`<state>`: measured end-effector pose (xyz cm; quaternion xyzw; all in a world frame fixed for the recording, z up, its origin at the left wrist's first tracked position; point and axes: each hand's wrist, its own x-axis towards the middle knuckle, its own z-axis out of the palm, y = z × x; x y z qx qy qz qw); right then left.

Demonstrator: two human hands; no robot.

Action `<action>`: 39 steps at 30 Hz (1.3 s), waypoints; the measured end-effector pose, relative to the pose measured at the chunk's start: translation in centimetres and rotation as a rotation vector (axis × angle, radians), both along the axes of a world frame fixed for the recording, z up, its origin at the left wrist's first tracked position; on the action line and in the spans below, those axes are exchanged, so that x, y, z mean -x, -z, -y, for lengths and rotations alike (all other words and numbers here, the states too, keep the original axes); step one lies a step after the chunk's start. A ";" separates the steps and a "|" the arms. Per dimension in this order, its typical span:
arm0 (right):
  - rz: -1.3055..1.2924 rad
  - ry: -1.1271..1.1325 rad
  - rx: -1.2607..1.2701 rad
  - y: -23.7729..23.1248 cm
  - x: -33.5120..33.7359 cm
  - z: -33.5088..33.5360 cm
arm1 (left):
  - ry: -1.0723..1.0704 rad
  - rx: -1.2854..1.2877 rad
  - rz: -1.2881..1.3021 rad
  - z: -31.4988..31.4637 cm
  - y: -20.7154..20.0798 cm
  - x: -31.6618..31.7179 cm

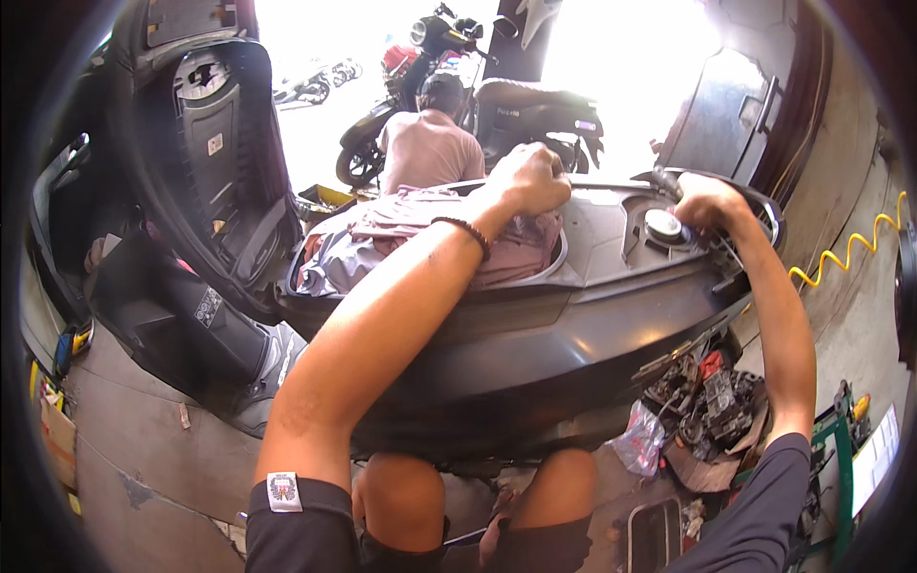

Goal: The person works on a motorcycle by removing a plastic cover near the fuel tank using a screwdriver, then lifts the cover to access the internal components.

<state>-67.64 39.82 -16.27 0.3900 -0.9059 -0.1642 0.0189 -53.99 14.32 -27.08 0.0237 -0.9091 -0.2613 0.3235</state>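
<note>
A dark scooter body point(458, 358) lies across in front of me, its seat point(215, 143) raised at the left. Bundled mauve and grey cloth point(382, 234) fills the storage space under the seat. Above the body's far edge, just past the cloth, my left hand point(535, 180) is closed, its fingertips turned away from view. My right hand point(712, 203) is curled at the scooter's tail, beside the round fuel cap point(663, 226). A dark, short rod-like part point(666, 180) shows at its fingers; what the hand grips is partly hidden.
Beyond the scooter a person point(435, 143) crouches, back to me, by another scooter point(535, 119). A yellow coiled hose point(850, 250) hangs at the right. Below it, greasy engine parts point(712, 406) and a clear plastic bag point(638, 439) lie on the floor near a green metal frame point(842, 477).
</note>
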 end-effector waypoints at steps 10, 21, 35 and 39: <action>0.030 0.060 0.274 -1.3 -1.5 -1.1 | 0.011 0.010 0.093 -0.2 -1.0 -0.3; 0.083 -0.162 0.383 0.1 -4.1 -2.4 | 0.060 -0.010 0.169 0.5 -0.7 0.3; 0.065 -0.035 0.695 -0.4 3.4 -3.8 | 0.073 -0.037 0.028 1.4 0.1 0.5; -0.006 0.163 0.693 -0.9 2.4 -3.8 | 0.044 -0.064 0.071 1.6 0.0 0.9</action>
